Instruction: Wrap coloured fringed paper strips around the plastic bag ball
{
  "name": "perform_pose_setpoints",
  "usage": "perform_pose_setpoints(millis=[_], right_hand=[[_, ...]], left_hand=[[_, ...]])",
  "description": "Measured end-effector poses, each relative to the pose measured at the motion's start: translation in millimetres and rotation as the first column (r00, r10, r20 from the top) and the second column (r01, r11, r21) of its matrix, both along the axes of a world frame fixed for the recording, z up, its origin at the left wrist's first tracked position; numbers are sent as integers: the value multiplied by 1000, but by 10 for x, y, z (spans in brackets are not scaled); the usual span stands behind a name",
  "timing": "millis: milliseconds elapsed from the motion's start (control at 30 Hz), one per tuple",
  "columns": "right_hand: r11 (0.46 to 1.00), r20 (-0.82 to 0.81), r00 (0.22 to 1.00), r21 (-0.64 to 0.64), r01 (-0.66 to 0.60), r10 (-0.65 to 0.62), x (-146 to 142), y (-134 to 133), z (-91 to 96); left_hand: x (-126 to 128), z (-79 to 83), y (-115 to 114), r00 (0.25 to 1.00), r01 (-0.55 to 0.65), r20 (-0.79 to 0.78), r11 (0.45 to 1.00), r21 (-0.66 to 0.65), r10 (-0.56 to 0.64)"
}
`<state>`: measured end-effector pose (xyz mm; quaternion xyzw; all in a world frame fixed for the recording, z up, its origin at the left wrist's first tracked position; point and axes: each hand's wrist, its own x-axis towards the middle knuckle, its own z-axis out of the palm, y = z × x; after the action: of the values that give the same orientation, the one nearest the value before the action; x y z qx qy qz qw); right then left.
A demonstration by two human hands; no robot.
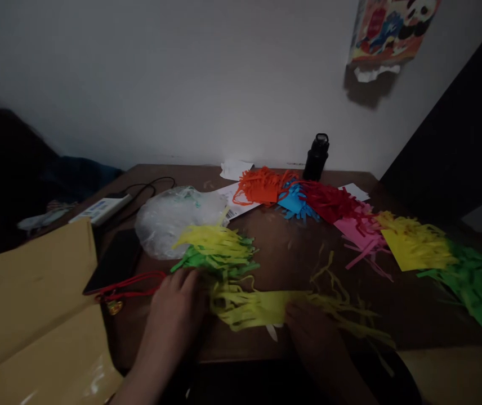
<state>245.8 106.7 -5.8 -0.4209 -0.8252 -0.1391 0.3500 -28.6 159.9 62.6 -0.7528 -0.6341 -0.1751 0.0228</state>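
A strip of yellow fringed paper [272, 306] stretches across the front of the table between my hands. My right hand [311, 329] grips it near the right part, with loose strands trailing beyond. Curled at the strip's left end is my left hand [179, 295]; its fingertips are blurred and partly hidden. Just behind lies a pile of yellow fringed paper [213, 242] on top of green fringe [199, 260]. A small white piece [272, 332] shows under the strip's near edge.
Orange [262, 187], blue [294, 201], red [327, 201], pink [361, 229], yellow [418, 242] and green [477, 284] fringed papers form an arc. A plastic bag [173, 216], black bottle [317, 157], red cord [135, 284], dark flat object [116, 259] and tan envelope [38, 292] surround the work.
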Motion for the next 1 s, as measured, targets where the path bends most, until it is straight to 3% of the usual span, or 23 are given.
perform_pose_setpoints(millis=[33,100,167,233,300,400,533,667,833,1000], right_hand=[[1000,4,1000,-28,3,-3,-8,-20,-1],[998,-9,1000,-70,5,-6,-29,-51,-4],[996,-34,999,-89,-13,10,-50,-76,3],[994,-57,998,-101,-33,27,-59,-103,30],[991,-67,997,-129,-44,35,-53,-142,77],[987,-73,997,-157,-47,36,-28,-211,146],[992,-113,992,-112,-65,52,-18,-270,155],[978,-135,987,-180,-106,82,-54,-282,134],[967,-116,993,-251,-29,-1,-37,-276,153],[964,-159,987,-266,-30,-13,21,-235,174]], left_hand=[[16,27,-70,999,46,23,994,102,-49],[187,52,-226,961,255,53,946,202,-271],[453,14,-360,847,520,75,849,94,-527],[683,-79,-435,785,617,97,786,-29,-613],[792,-188,-451,791,611,116,785,-104,-600],[752,-286,-439,796,604,152,787,-127,-586],[630,-266,-487,754,647,244,753,-117,-610],[625,-244,-555,783,607,263,784,-130,-563],[622,-256,-561,784,585,327,804,-103,-528],[580,-290,-559,796,553,363,826,-108,-485]])
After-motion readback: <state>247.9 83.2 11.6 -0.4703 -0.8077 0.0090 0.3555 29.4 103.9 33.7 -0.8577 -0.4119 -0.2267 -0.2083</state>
